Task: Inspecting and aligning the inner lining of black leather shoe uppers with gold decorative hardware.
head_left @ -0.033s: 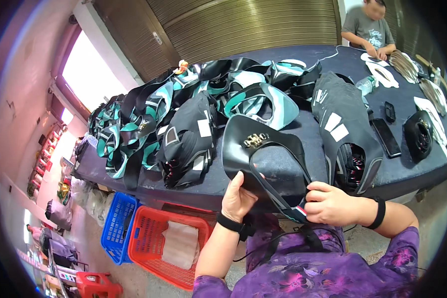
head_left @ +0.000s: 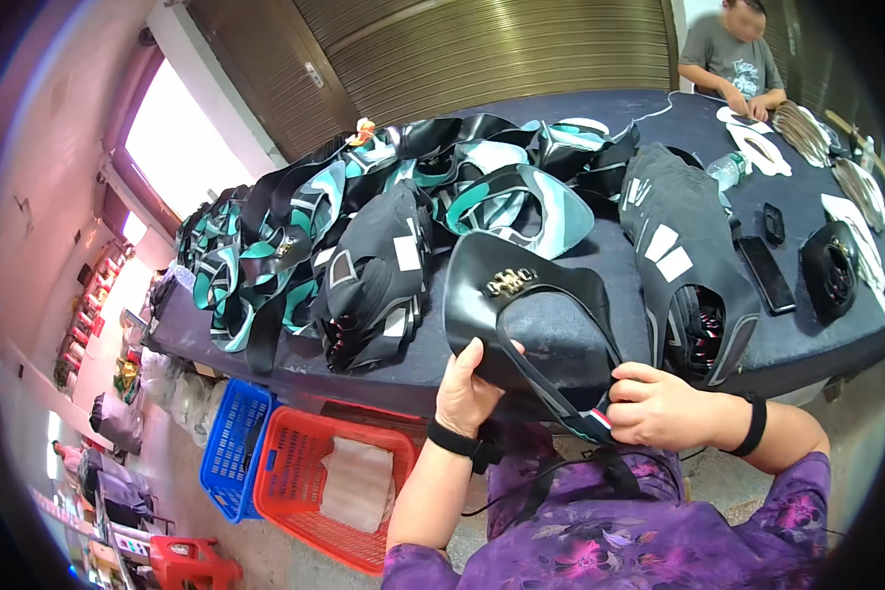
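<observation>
scene is viewed from person's head, through left one of two side-by-side fisheye lenses. lens is aimed down and forward across table (head_left: 799, 189). left hand (head_left: 469, 391) and right hand (head_left: 651, 405) are framed close, below centre; purple top (head_left: 639, 536) is cut by lower edge. metal shutter (head_left: 511, 59) is taken in farther off, along upper edge. straight edges are bent toward dark rim.

Colour and pattern: glossy black shoe upper (head_left: 474, 317) with gold-toned emblem (head_left: 510, 282)
Heaped uppers (head_left: 323, 193) in teal, white and black; dark navy table (head_left: 605, 254); red basket (head_left: 283, 474) and blue basket (head_left: 222, 460); purple top (head_left: 619, 551) with pink floral print
</observation>
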The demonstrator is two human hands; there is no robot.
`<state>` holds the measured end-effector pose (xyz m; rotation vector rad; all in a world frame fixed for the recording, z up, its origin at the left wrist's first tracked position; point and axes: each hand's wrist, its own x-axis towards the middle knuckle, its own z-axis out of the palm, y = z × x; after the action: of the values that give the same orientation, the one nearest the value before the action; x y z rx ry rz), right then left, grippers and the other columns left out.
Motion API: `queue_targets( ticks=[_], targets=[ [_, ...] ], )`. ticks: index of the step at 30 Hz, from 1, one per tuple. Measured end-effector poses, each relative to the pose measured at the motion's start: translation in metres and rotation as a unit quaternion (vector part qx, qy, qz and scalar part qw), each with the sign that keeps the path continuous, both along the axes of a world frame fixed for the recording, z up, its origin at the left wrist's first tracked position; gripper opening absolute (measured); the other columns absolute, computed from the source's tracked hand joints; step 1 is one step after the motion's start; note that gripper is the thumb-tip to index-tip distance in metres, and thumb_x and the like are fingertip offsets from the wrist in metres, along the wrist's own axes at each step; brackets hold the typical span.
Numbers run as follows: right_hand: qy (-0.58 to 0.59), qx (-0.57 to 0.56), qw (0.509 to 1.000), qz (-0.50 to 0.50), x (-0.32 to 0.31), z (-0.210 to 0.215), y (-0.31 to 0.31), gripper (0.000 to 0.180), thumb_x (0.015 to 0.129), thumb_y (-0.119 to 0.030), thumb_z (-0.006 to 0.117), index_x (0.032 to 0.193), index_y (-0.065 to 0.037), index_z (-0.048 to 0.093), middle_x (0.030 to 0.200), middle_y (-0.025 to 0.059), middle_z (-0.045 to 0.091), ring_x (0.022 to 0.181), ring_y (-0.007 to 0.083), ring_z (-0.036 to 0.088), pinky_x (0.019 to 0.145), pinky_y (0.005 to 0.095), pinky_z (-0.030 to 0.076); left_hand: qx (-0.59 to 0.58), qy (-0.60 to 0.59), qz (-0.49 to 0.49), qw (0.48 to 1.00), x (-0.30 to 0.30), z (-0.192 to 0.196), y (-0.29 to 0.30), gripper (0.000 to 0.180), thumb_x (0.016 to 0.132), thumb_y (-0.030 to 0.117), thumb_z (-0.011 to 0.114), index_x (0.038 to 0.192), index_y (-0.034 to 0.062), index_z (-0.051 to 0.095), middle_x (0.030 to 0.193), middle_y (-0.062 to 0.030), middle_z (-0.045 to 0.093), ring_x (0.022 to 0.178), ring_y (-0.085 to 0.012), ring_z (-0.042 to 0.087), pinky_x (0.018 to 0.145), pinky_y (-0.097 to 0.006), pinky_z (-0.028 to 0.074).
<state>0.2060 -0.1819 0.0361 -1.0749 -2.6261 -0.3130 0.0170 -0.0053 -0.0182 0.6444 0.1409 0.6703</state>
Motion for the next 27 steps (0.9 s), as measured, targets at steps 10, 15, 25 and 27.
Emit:
queue_targets(
  ticks=[10,15,25,27],
  targets=[
    [-0.077,-0.065,0.994,-0.033,-0.008,-0.011,-0.023,0.008,0.065,-0.018,0.053,0.066,-0.01,0.051,0.065,0.0,0.045,0.068,0.0145,0.048,0.066,0.0267,0.038,0.189,0.094,0.032,0.977,0.009,0.022,-0.009,0.026,0.088,0.015,0.05,0.109,-0.0001,0.047,0.095,-0.0138,0.06,0.075,-0.0199,0.061,0.067,-0.031,0.051],
    [-0.031,-0.024,0.998,-0.044,-0.013,-0.023,-0.025,0.011,0.066,-0.018,0.052,0.069,-0.008,0.049,0.061,-0.0002,0.047,0.067,0.0135,0.049,0.061,0.024,0.037,0.164,0.04,0.036,0.985,0.009,0.022,-0.015,0.027,0.086,0.007,0.05,0.112,0.0024,0.044,0.102,-0.012,0.056,0.078,-0.0216,0.06,0.068,-0.035,0.053],
    [0.136,-0.099,0.985,0.039,-0.003,-0.005,-0.038,0.014,0.065,-0.015,0.059,0.072,-0.005,0.052,0.064,0.004,0.05,0.074,0.0187,0.053,0.072,0.029,0.042,0.118,0.013,0.018,0.993,0.002,0.025,0.007,0.047,0.087,0.021,0.044,0.129,0.0065,0.03,0.113,-0.0112,0.049,0.101,-0.0203,0.05,0.086,-0.032,0.043],
    [0.356,-0.201,0.907,0.105,-0.003,0.007,-0.041,0.015,0.067,-0.009,0.067,0.074,-0.001,0.057,0.071,0.008,0.057,0.078,0.0243,0.056,0.079,0.0352,0.043,0.213,0.054,0.09,0.971,0.018,0.017,0.004,0.049,0.088,0.012,0.045,0.132,0.0133,0.024,0.112,-0.0075,0.047,0.096,-0.0176,0.05,0.081,-0.029,0.045]
  ],
)
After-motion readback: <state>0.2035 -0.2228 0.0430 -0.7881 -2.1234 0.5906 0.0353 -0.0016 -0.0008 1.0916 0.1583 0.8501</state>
